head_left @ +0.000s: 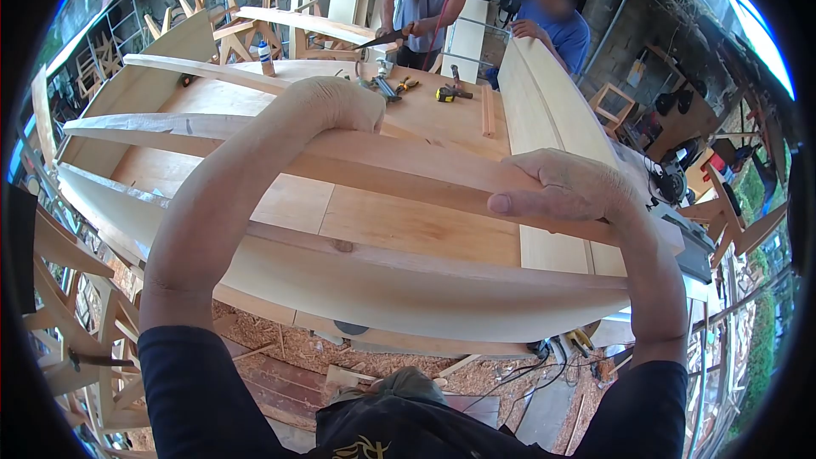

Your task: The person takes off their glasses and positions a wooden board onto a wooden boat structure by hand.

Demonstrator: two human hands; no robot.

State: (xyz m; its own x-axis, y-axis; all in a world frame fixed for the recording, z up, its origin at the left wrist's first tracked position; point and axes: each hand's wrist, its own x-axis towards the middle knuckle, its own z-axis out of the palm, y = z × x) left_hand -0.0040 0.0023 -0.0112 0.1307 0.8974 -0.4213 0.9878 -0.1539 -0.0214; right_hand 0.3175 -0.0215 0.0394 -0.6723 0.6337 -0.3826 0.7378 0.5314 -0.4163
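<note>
A long pale wooden beam point(408, 157) runs across in front of me, between the workbench's far side and a curved wooden side board point(425, 280) nearer my body. My left hand point(336, 104) bends over the beam's top with fingers curled down the far side, their tips hidden. Toward the beam's right end, my right hand point(565, 183) grips it, thumb along the near face and the other fingers mostly hidden. Wide flat boards point(557, 106) stand on the right, and another slim rail point(195, 70) lies beyond the beam on the left.
A tape measure point(445, 94), pliers point(408, 85) and a bottle point(266, 58) sit on the plywood top point(408, 229). One co-worker point(429, 0) holds a handsaw point(382, 39); another person point(552, 21) stands behind the boards. Cables point(544, 365) and wood shavings cover the floor.
</note>
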